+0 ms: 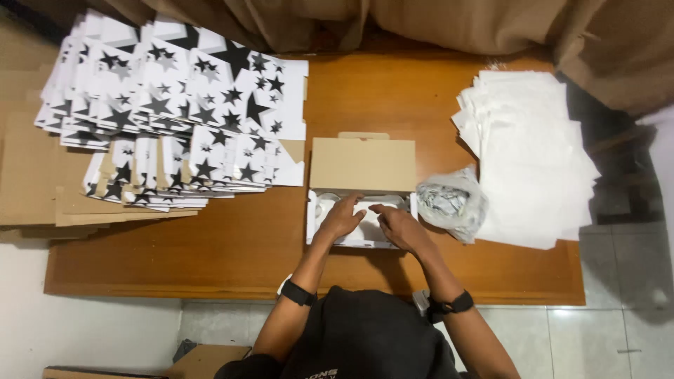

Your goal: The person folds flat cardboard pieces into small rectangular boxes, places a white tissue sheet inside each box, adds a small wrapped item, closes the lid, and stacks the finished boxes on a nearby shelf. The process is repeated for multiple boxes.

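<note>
An open white box (311, 223) with a brown cardboard lid (362, 163) folded back lies in the middle of the wooden table (232, 245). My left hand (342, 217) rests inside the box, fingers pressing down on white paper lining it. Beside it, my right hand (395, 224) also presses flat on that white paper in the box. Both wrists wear black bands. Neither hand grips anything that I can see.
Flat white box blanks printed with black stars (175, 105) are piled at the left, over brown cardboard sheets (28, 175). A stack of white tissue sheets (526, 154) lies at the right, a small clear plastic bag (451, 201) beside the box. Brown curtain (456, 24) hangs behind.
</note>
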